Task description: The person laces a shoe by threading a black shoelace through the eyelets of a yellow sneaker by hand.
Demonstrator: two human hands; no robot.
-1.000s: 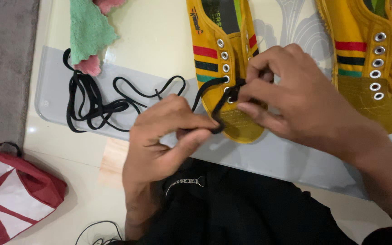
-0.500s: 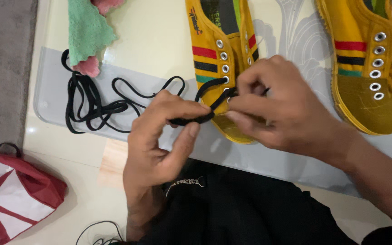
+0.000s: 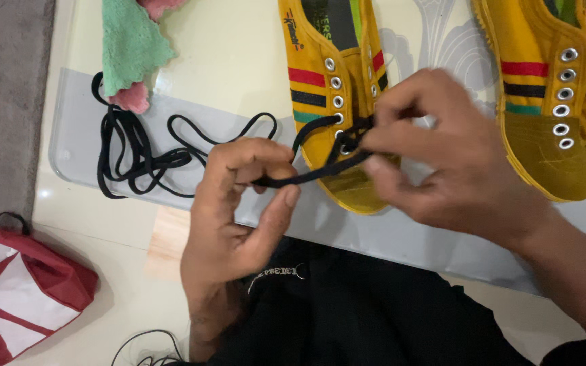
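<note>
We see yellow shoe (image 3: pixel 334 88) with red, black, green side stripes, silver eyelets, dark insole. Second shoe (image 3: pixel 551 102): same yellow, same stripes. We note black lace (image 3: pixel 306 177), black throughout. Cloth (image 3: pixel 132 47) green, pink beneath. Bag (image 3: pixel 15 298) red with white panels, black handle. Mat (image 3: pixel 239 61) pale cream with grey swirl pattern. Rug (image 3: pixel 1 102) grey. Our trousers (image 3: pixel 374 318) black.

Single head-worn view, looking steeply down, close over the hands, lap at bottom edge
</note>
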